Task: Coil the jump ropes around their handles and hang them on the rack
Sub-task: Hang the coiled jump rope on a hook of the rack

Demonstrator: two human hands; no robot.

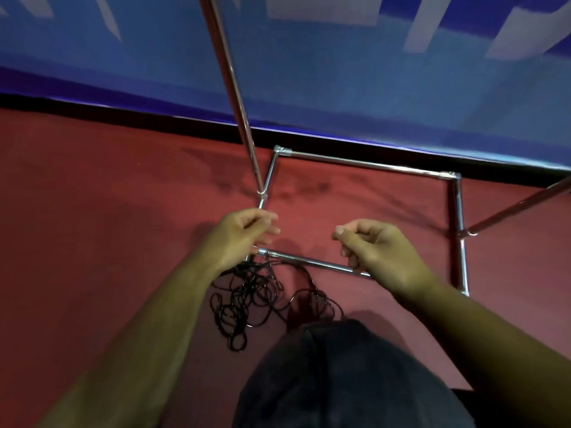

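Dark-clothed knee (340, 381) at 6 o'clock hides the near edge of the jump ropes (253, 298), a thin black tangle on the red floor (92, 211) whose handles cannot be made out. Above it, the left hand (244, 233) at 11 o'clock and the right hand (380, 245) at 1 o'clock curl thumb-to-fingers; whether either pinches rope, I cannot tell. Beyond, the chrome rack (370, 163) has its uprights cut off at 12 and 3 o'clock.

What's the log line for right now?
rope: tangled on floor, not coiled | rack: base beside it | left hand: fingers curled, grip unclear | right hand: same
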